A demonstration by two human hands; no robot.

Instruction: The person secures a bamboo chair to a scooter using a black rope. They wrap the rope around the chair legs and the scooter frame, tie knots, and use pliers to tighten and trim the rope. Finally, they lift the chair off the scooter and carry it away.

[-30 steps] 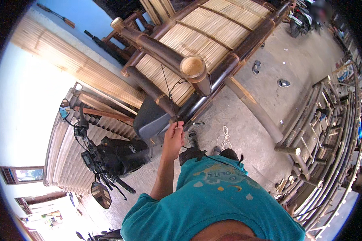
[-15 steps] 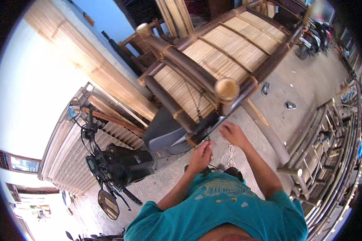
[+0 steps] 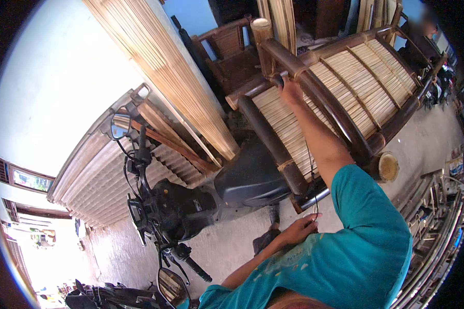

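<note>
A dark bamboo bench with pale slatted panels lies across the black seat of a motorbike. My left hand, low in front of my shirt, is closed on a thin black cord. The cord runs up from my fingers over the bench's near end. My right arm stretches across the slats, and my right hand is at the far rail near an upright bamboo post. Its fingers are curled round the dark rail there, partly hidden by the hand itself.
The motorbike's handlebar and mirrors stand on the left. Corrugated sheets and long bamboo slats lean by the white wall. A bamboo chair is behind the bench. Another person is at the far right; bamboo poles lie at right.
My right hand has gone from the bench's near edge to its far rail. My left hand has come down and to the right, still with the cord. My view has turned right.
</note>
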